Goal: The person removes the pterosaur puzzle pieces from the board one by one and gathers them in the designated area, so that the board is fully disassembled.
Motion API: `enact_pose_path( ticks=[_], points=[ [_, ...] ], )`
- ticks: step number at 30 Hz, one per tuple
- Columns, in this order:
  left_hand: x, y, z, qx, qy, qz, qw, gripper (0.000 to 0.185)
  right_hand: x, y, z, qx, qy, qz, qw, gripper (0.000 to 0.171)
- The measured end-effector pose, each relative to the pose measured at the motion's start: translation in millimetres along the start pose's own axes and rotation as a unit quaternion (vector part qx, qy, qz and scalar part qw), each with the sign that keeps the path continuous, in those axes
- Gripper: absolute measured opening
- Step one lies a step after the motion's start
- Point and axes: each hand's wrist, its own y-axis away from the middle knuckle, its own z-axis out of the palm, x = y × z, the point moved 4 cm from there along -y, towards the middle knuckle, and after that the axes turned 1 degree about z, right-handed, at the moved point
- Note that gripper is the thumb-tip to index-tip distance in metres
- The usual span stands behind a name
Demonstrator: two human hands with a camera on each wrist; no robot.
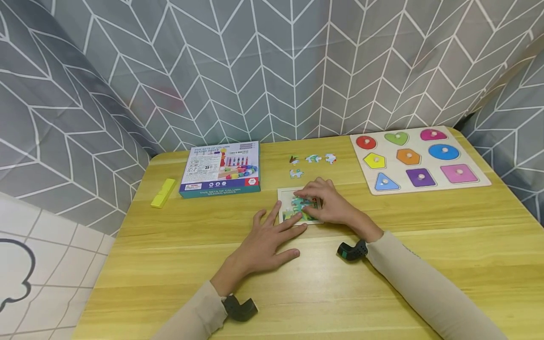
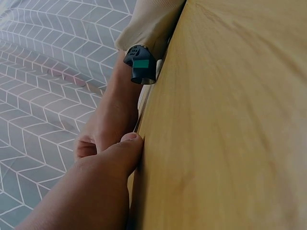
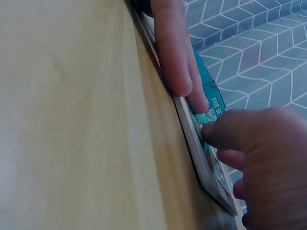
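A small jigsaw puzzle in a white-rimmed tray (image 1: 280,194) lies on the wooden table, partly filled with green and blue pieces. My left hand (image 1: 268,243) is spread flat at its lower left, fingers straight, with fingertips on the tray's edge. Over the right part of the puzzle, my right hand (image 1: 329,203) bends its thumb and index finger around a jigsaw piece (image 1: 299,203) low over the picture. In the right wrist view the right thumb (image 3: 228,130) presses down at the pieces inside the tray, beside the left fingers (image 3: 175,57). The right palm hides part of the puzzle.
Several loose jigsaw pieces (image 1: 296,174) lie beyond the tray. A bead-set box (image 1: 221,170) stands back left, beside a yellow block (image 1: 163,192). At the back right lies a wooden shape board (image 1: 395,172) with knobbed shapes. A patterned curtain (image 1: 272,71) hangs behind the table.
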Motion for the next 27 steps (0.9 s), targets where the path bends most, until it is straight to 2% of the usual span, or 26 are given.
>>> enact_pose_path(
  ticks=[7, 16, 27],
  points=[
    [0.4, -0.1, -0.3, 0.002, -0.001, 0.001, 1.0, 0.061, -0.4, -0.3, -2.5, 0.03, 0.025, -0.023, 0.999, 0.038],
    [1.1, 0.3, -1.4, 0.008, 0.0, 0.002, 1.0, 0.061, 5.4, -1.0, -5.9, 0.058, -0.012, 0.019, 0.998, 0.037],
    [1.0, 0.0, -2.1, 0.003, 0.005, 0.0, 1.0, 0.061, 13.9, -1.2, -10.4, 0.095, 0.013, 0.059, 0.994, 0.036]
  ],
)
